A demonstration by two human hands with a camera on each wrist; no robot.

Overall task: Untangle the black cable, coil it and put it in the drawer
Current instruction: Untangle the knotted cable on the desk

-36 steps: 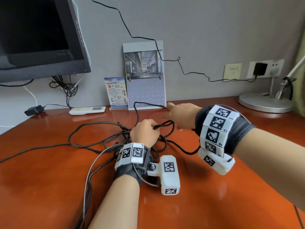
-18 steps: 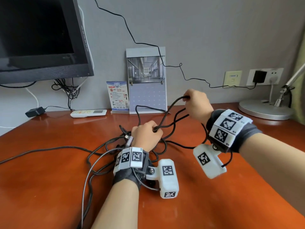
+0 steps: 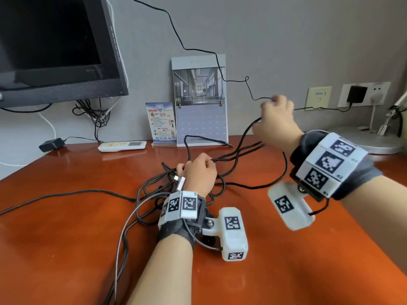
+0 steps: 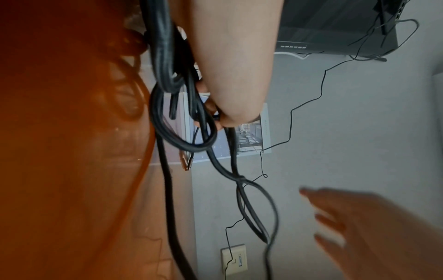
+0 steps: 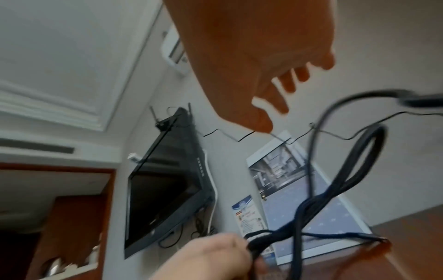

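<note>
Left fingers point(image 3: 206, 162): curled round a bunch of strands of the black cable point(image 3: 237, 154), fist low over the surface point(image 3: 66, 238)
Left hand point(image 3: 199, 176): at 6 o'clock of the calendar point(image 3: 199, 102), a silver plug point(image 3: 180, 181) lying against its wrist side
Right fingers point(image 3: 278, 100): head view shows them bent at a raised loop of the cable; the wrist views show them spread and blurred, so whether they hold it I cannot tell
Right hand point(image 3: 275, 119): lifted off the surface, at 2 o'clock of the left hand
Black cable: tangled heap under and at 8 o'clock of the left hand, two strands rising toward the right hand, one long run trailing off at 9 o'clock
Remote control point(image 3: 122, 146): at 11 o'clock of the heap, by the wall
Monitor point(image 3: 57, 47): far at 10 o'clock
</note>
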